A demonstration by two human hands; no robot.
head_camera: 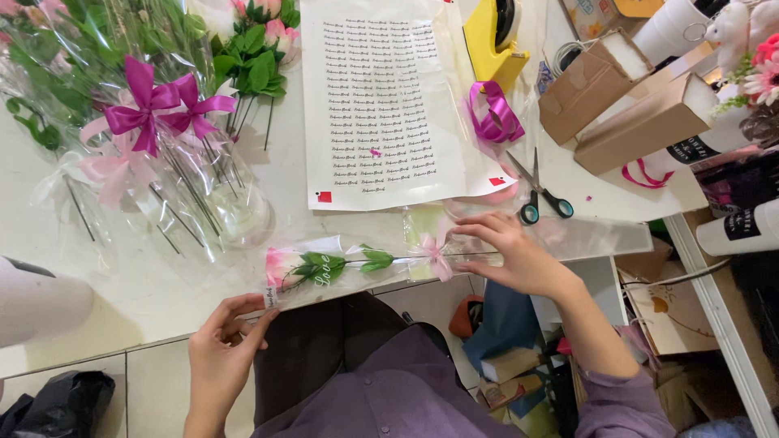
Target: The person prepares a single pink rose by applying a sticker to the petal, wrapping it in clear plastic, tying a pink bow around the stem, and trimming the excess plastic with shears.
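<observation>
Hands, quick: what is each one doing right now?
Left hand: pinching the flower end of the wrapped rose.
Right hand: fingers open, touching the pink bow.

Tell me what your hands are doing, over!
Left hand pinches wrapped rose at its bloom end. Right hand presses by pink bow. Scissors lie close behind.

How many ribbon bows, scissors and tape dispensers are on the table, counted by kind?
Magenta bows: 2
Pale pink bow on the wrapped rose: 1
Scissors: 1
Yellow tape dispenser: 1
Total: 5
</observation>
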